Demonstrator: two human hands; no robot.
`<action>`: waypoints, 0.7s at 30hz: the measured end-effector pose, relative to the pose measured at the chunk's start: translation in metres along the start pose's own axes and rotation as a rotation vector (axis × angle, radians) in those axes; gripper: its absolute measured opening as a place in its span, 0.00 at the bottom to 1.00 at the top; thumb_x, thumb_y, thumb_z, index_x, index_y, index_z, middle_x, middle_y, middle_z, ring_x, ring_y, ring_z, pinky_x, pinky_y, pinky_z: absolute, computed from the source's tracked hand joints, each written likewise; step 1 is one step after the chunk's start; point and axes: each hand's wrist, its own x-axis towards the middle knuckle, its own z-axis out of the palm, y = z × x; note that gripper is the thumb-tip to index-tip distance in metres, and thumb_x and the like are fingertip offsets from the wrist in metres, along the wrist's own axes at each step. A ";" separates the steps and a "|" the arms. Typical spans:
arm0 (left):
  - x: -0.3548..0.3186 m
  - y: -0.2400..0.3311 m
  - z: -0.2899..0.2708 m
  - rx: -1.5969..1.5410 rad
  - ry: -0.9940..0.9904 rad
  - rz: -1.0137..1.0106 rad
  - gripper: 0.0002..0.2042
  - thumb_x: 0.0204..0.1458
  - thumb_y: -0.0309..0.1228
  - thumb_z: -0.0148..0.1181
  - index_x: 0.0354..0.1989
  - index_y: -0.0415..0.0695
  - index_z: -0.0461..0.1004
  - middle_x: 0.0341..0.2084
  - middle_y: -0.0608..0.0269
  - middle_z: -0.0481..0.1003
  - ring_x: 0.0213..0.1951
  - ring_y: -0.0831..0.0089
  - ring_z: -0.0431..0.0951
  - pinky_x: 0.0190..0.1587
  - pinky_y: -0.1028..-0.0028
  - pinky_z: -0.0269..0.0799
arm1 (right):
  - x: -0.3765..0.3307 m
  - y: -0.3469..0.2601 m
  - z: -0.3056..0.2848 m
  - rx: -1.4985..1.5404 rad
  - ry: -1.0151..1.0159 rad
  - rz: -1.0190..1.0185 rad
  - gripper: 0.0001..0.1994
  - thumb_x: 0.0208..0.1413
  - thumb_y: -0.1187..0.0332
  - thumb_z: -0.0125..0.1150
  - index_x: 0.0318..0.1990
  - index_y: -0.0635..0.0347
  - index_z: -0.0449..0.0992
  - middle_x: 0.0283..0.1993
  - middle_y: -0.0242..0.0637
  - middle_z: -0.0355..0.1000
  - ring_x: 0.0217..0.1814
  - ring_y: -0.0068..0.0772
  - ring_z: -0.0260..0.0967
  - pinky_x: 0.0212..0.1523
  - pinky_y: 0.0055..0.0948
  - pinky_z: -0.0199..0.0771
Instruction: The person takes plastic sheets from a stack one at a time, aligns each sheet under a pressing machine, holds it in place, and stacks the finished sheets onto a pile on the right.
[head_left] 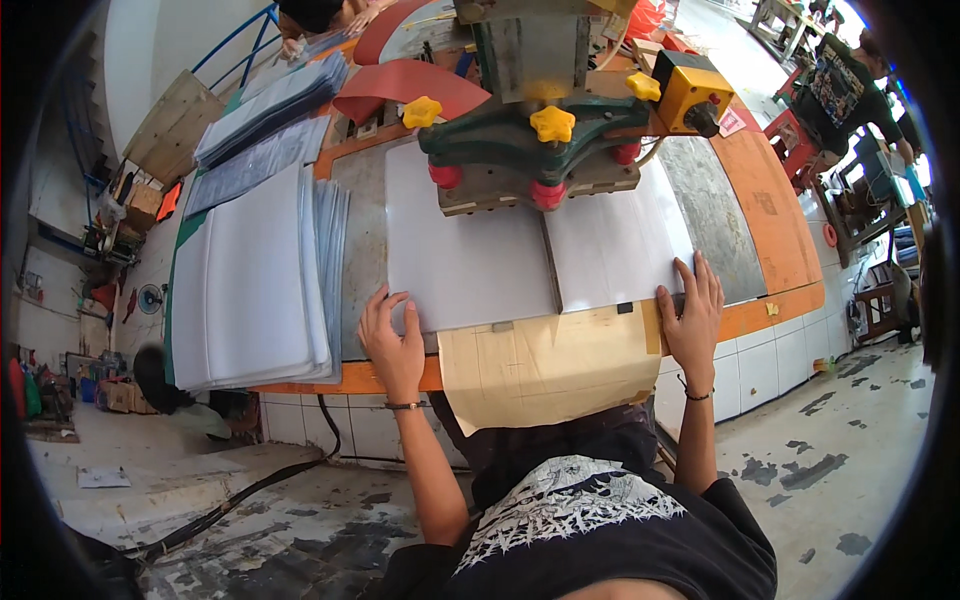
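Note:
A white sheet [465, 265] lies flat on the metal plate of a press, with a dark narrow strip [552, 268] running between its left and right parts. At its front left corner is my left hand [393, 342], fingers bent and apart. My right hand [692, 318] rests at the front right corner with fingers spread, touching the edge. Neither hand grips anything that I can see. Below the white sheet, a cream-coloured sheet [550, 365] hangs over the table's front edge between my wrists. Small dark pieces [625, 308] sit along its upper border.
Above the sheet hangs the green press head [545, 140] with yellow star knobs and red parts. A yellow control box [690, 92] is beside it. Stacks of white sheets [255, 280] stand at left. Other people [840, 95] are at the far right and far back.

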 end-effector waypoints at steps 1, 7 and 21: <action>0.000 0.001 0.000 0.027 0.006 0.011 0.11 0.62 0.37 0.59 0.45 0.46 0.80 0.58 0.57 0.75 0.61 0.55 0.71 0.66 0.55 0.59 | 0.001 0.000 0.000 0.002 0.004 0.004 0.25 0.63 0.55 0.60 0.64 0.58 0.72 0.75 0.51 0.58 0.77 0.52 0.52 0.76 0.50 0.48; 0.026 0.006 -0.001 0.110 -0.045 -0.075 0.16 0.63 0.39 0.59 0.50 0.39 0.77 0.52 0.51 0.76 0.55 0.52 0.74 0.60 0.57 0.66 | 0.001 -0.001 0.002 -0.019 -0.005 0.018 0.25 0.64 0.55 0.60 0.64 0.56 0.72 0.76 0.48 0.58 0.77 0.52 0.53 0.76 0.48 0.49; 0.107 -0.052 0.012 0.237 -0.003 -0.070 0.12 0.61 0.33 0.58 0.45 0.36 0.77 0.39 0.44 0.78 0.41 0.43 0.80 0.45 0.52 0.76 | 0.001 -0.001 -0.002 0.009 0.006 0.011 0.24 0.62 0.55 0.61 0.62 0.57 0.73 0.74 0.51 0.59 0.77 0.52 0.53 0.76 0.48 0.49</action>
